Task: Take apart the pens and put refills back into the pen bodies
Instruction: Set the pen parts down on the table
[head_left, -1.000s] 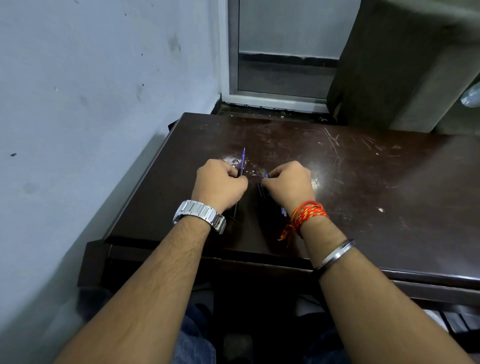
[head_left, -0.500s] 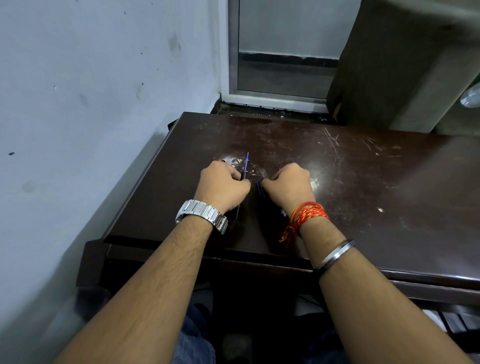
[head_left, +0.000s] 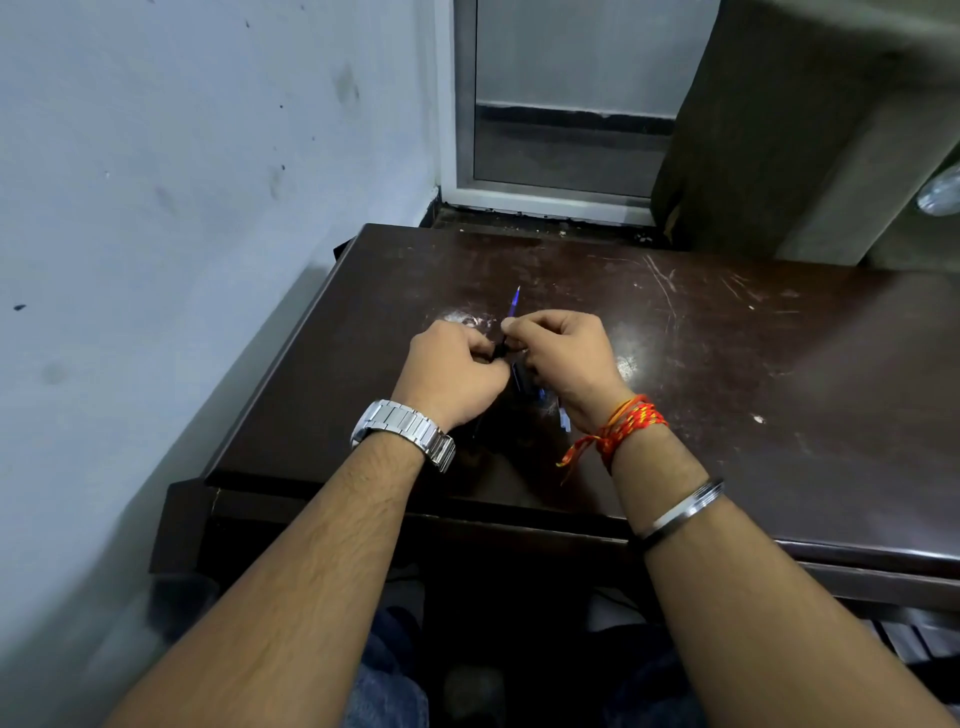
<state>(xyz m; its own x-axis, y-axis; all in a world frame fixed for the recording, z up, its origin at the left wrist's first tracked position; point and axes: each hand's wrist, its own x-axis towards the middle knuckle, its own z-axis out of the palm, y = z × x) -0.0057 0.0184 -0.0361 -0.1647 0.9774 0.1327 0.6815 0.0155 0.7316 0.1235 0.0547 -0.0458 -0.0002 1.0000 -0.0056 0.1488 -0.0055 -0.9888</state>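
My left hand (head_left: 452, 371) and my right hand (head_left: 563, 353) meet over the dark wooden table (head_left: 727, 374). Between their fingertips is a thin blue refill (head_left: 515, 302) that points up and away, and a small black pen part (head_left: 500, 351) sits where the fingers touch. Both hands pinch this same piece. More pen parts (head_left: 550, 402), blue and white, lie on the table under my right wrist, mostly hidden by it.
A pale wall (head_left: 156, 208) runs close along the table's left edge. Behind the table is a window frame (head_left: 550, 197) and a dark curtain (head_left: 769, 130). The table's right half is scratched. My knees show below the front edge.
My right hand has moved left and up from the table and now meets my left hand at the refill. The refill tip has shifted slightly right.
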